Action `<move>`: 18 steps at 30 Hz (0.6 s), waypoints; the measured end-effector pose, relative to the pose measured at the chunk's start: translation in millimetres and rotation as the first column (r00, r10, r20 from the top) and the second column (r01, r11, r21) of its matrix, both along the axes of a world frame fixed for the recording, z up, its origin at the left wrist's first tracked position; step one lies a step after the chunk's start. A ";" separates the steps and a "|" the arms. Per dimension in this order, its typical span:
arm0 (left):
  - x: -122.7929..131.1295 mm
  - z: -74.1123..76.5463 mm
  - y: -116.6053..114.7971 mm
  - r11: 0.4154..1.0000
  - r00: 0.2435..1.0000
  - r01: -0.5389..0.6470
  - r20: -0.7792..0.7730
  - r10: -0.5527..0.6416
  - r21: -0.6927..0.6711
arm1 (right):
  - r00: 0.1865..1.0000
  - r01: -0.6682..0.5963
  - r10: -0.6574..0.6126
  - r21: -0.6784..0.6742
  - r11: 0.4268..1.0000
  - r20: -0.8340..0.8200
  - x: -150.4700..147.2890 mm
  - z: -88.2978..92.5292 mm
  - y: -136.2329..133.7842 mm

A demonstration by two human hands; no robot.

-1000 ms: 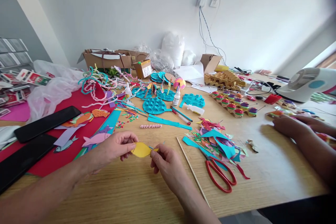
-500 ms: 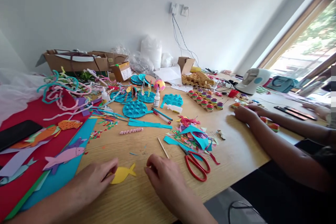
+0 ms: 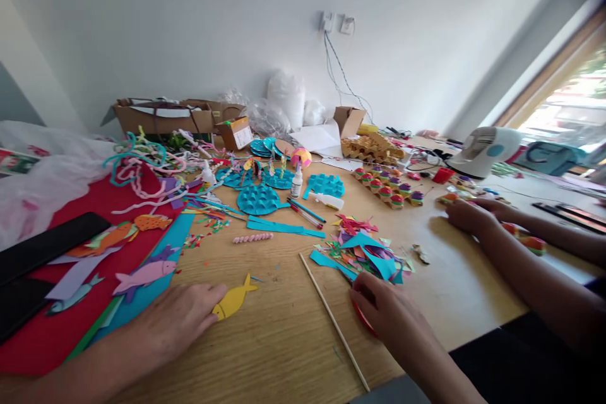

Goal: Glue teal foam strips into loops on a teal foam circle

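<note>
A yellow paper fish with drawn lines is pinched at its head end by my left hand, low over the wooden table. My right hand has its fingers curled on the red-handled scissors, and it covers most of them. The scissor blades point toward a heap of coloured paper scraps. Between my hands lies a thin wooden stick. To the left, a pink paper fish rests on blue and red sheets.
Blue egg-carton pieces, a glue bottle and pens stand or lie mid-table. Another person's hands work at the right, near a painted egg carton. A black phone lies on the red paper.
My right hand has moved right from beside the stick onto the scissors. The yellow fish is tilted more, still in my left hand. The view has shifted left.
</note>
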State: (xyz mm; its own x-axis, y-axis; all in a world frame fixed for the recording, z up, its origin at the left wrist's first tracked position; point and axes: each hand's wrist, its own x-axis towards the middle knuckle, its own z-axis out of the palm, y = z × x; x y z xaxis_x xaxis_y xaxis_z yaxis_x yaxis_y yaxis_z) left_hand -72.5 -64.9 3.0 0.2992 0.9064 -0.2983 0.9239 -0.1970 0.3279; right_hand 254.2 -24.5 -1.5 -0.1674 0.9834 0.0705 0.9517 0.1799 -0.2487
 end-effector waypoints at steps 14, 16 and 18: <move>-84.8 18.2 30.4 0.941 0.962 -0.204 -0.123 0.244 0.268 | 0.967 -0.246 0.248 0.030 0.969 -0.064 -3.1 -12.1 -0.2; -112.0 24.7 38.5 0.911 0.940 -0.270 -0.121 0.320 0.313 | 0.960 -0.276 0.278 0.045 0.960 -0.039 -1.5 -13.9 1.5; -137.3 30.1 45.3 0.878 0.912 -0.336 -0.116 0.394 0.341 | 0.950 -0.312 0.312 0.037 0.949 -0.020 0.4 -15.3 3.1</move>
State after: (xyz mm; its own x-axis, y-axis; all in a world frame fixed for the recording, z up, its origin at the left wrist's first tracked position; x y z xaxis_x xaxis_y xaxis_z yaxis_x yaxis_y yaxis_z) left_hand -209.8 -19.6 33.1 -0.1025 0.9947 -0.0037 0.9860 0.1021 0.1315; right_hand 254.6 -21.4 -16.8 -0.4633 0.8793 0.1102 0.8401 0.4753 -0.2612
